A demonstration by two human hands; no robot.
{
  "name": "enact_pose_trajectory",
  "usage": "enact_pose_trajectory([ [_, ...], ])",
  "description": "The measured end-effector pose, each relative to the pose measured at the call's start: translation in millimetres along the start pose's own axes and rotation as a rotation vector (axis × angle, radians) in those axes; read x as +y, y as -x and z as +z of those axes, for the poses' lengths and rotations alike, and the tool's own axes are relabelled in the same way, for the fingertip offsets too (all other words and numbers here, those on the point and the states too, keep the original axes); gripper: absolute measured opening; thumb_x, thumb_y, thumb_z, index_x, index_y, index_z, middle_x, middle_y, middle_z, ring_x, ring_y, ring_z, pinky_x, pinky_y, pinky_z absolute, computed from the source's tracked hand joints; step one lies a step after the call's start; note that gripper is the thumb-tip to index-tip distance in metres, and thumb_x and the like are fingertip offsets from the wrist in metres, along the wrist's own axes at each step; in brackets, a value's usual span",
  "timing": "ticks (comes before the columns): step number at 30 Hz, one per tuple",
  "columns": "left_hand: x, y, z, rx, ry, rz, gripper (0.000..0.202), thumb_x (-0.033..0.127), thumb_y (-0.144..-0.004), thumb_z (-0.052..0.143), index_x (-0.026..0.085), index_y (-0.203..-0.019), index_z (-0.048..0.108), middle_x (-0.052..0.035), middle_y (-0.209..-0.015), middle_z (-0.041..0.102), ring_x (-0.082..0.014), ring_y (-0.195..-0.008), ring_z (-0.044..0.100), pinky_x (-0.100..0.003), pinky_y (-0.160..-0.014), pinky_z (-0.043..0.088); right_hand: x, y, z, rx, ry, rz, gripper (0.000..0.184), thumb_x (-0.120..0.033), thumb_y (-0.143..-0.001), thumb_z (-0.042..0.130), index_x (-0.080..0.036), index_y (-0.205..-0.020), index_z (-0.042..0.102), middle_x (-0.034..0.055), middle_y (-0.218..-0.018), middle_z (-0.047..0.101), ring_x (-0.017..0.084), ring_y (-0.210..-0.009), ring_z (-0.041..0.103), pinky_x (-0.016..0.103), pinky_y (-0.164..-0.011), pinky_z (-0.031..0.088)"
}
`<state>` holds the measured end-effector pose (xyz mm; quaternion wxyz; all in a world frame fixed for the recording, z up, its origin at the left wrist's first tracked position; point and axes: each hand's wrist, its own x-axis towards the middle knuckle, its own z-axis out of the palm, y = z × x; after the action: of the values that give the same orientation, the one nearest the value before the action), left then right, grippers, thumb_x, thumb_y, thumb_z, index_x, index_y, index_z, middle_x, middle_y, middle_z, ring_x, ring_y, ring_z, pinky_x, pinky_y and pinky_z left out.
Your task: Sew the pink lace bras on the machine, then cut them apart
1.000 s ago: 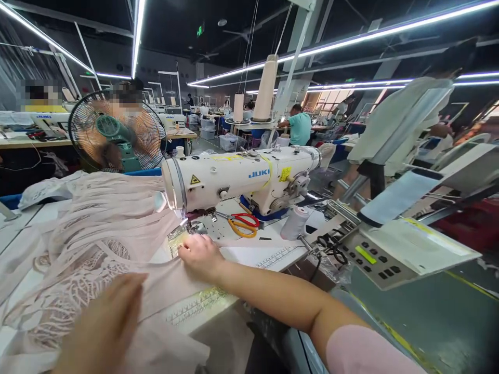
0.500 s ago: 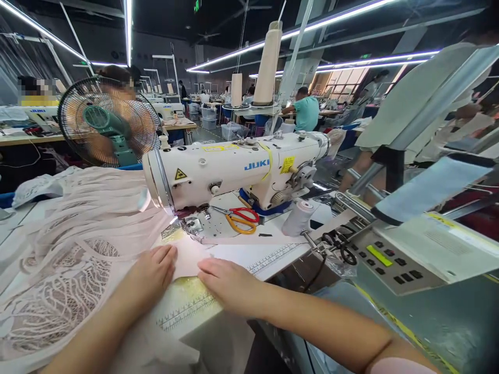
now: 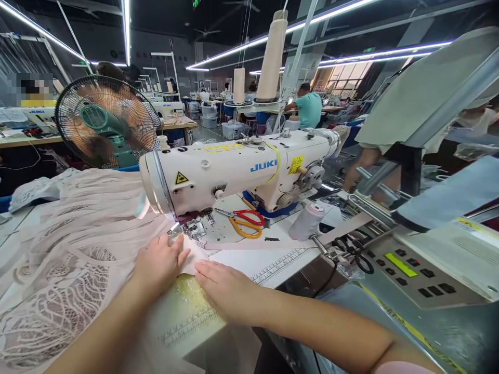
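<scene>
Lying in front of the sewing machine [image 3: 234, 171], the pale pink cloth [image 3: 193, 253] is touched from two sides: by the left hand [image 3: 159, 265], fingers slightly parted, and by the right hand [image 3: 230, 291], fingers held together at its edge. Whether it is pinched by either cannot be told.

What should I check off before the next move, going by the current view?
1. Left hand on the pale fabric: ok, fingers resting on it.
2. Right hand at the fabric: ok, fingertips at its near right edge.
3. Left fingers well clear of the sewing machine's stitching area: likely not ok, they lie close to it.
4. Scissors away from both hands: ok, lying beyond them.
5. Needle threaded: cannot tell, too small.
</scene>
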<state>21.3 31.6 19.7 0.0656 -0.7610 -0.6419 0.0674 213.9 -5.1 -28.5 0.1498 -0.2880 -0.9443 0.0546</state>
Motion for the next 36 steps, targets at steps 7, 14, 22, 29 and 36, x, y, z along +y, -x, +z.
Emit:
enact_pose_trajectory([
  [7,-2.7,-10.2,-4.3,-0.036,-0.013,0.003,0.049,0.042,-0.096,0.03,0.023,-0.135,0.052,-0.017,-0.108,0.059,-0.0347,-0.105,0.058,-0.049,-0.078,0.051,-0.2,-8.4,-1.2,-0.019,-0.031,0.03,0.041,-0.021,-0.096,0.041,-0.001,-0.131,0.051,0.0194,-0.142,0.047,0.027,-0.135,0.04,0.039,-0.114,0.032],
  [14,-7.5,-11.9,-2.7,0.043,-0.044,0.026,0.045,0.037,-0.095,0.036,0.021,-0.132,0.055,-0.0182,-0.112,0.061,-0.0368,-0.107,0.057,-0.05,-0.078,0.052,-1.2,-23.8,-2.1,-0.016,0.012,0.065,0.042,-0.022,-0.096,0.042,0.0,-0.13,0.052,0.0191,-0.14,0.049,0.026,-0.135,0.04,0.038,-0.114,0.033],
  [22,-12.5,4.4,11.5,-0.03,0.223,0.307,0.048,0.012,-0.086,0.033,0.017,-0.125,0.059,-0.0111,-0.129,0.062,-0.0209,-0.102,0.067,-0.029,-0.079,0.056,1.2,-44.5,7.2,0.071,0.048,0.024,0.036,-0.023,-0.091,0.05,-0.002,-0.119,0.059,0.0189,-0.128,0.058,0.026,-0.125,0.049,0.037,-0.111,0.037],
  [29,-20.2,7.5,7.2,-0.031,0.184,0.391,0.041,0.014,-0.085,0.037,0.017,-0.111,0.069,-0.012,-0.125,0.065,-0.0284,-0.108,0.065,-0.045,-0.092,0.054,10.1,-32.1,3.0,0.126,-0.014,-0.202,0.027,-0.022,-0.094,0.044,-0.007,-0.104,0.064,0.0126,-0.115,0.066,0.019,-0.116,0.055,0.029,-0.107,0.04],
  [36,-28.6,-1.6,15.5,0.086,0.184,0.466,0.044,0.02,-0.089,0.029,0.009,-0.104,0.069,-0.0179,-0.119,0.067,-0.0298,-0.104,0.065,-0.046,-0.089,0.055,13.5,-30.0,0.2,0.105,-0.091,-0.171,0.026,-0.02,-0.094,0.044,-0.009,-0.105,0.064,0.012,-0.118,0.065,0.016,-0.115,0.056,0.027,-0.103,0.044],
])
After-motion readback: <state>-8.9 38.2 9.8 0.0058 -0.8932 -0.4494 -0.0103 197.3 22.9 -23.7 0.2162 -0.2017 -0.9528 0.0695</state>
